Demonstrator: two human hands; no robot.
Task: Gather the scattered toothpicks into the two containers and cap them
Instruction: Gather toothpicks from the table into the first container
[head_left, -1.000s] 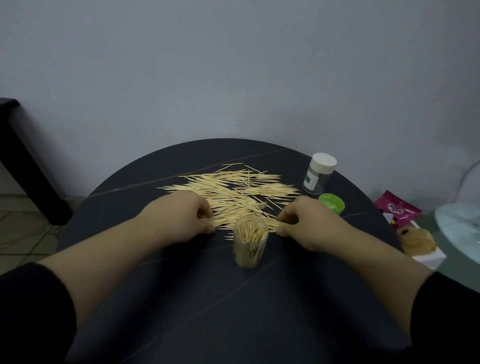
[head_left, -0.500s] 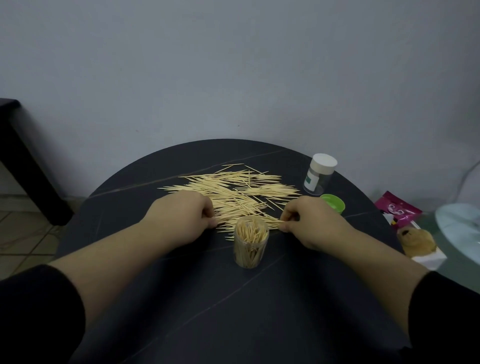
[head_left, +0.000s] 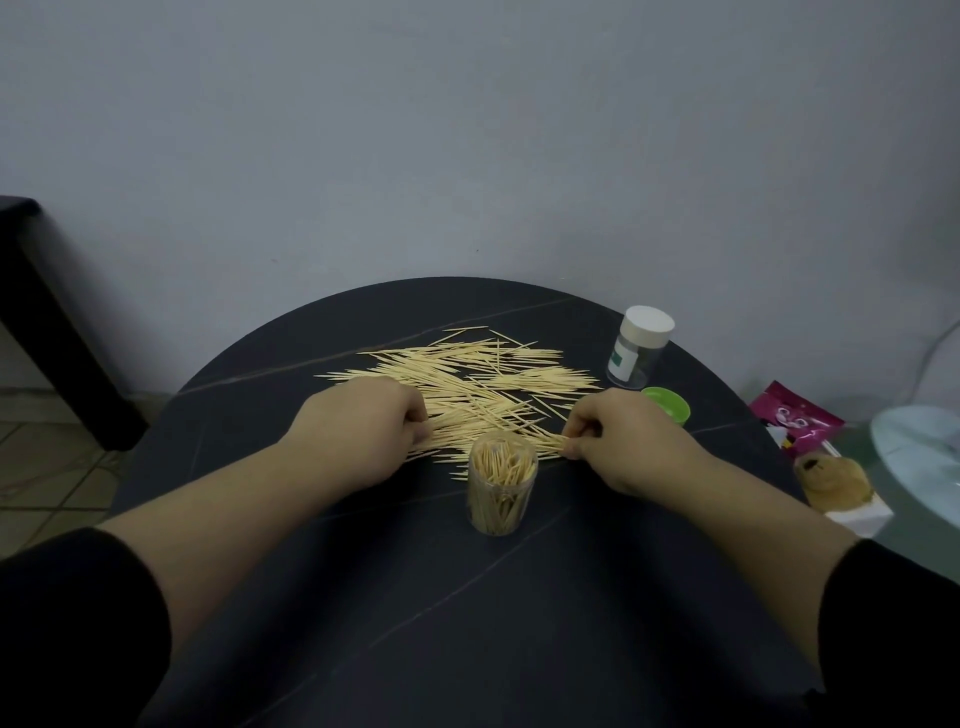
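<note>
Both hands are on the dark round counter, either side of the scattered toothpicks. The pile lies mid-counter, mostly running left to right, with its near edge touching both hands. Left grip: fingers curled in on the near-left ends of the pile, clenched round a few sticks; the fingertips are hidden behind the knuckles. Right grip: thumb and fingers pinching the near-right ends of a bunch that lies flat on the counter. The open clear container stands upright between the two hands, just in front of the pile, uncapped and packed with toothpicks standing on end. The second container is upright at far right, white lid on; contents can't be made out. The green cap lies on the counter just in front of it, beside the right hand. Off the counter's right edge are a pink packet, a small brown bear toy and a pale round surface.
</note>
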